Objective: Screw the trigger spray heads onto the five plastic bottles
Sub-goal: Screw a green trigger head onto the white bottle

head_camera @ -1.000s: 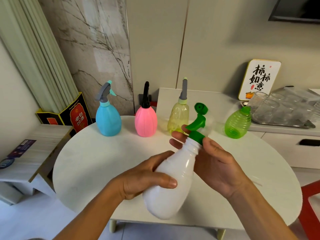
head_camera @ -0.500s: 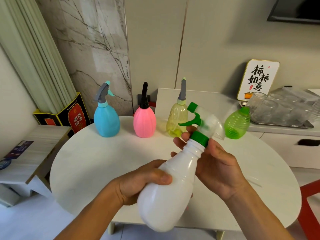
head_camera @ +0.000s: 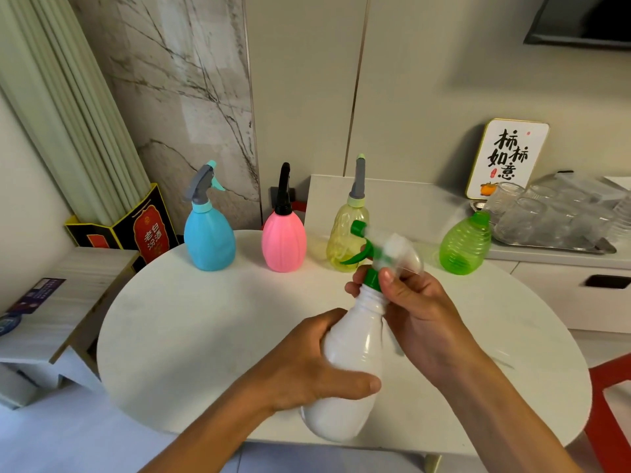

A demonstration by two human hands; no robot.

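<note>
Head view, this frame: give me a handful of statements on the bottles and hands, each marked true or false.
1. The left hand grips the body of the white bottle. True.
2. The right hand rests flat on the table. False: its fingers pinch the green collar of the spray head at the white bottle's neck.
3. The blue bottle, pink bottle and yellow bottle each carry a spray head. True.
4. The green bottle stands at the left end of the row. False: it is at the right end, and the blue bottle is at the left.
5. The white bottle stands on the table. False: it is held tilted above it.
</note>
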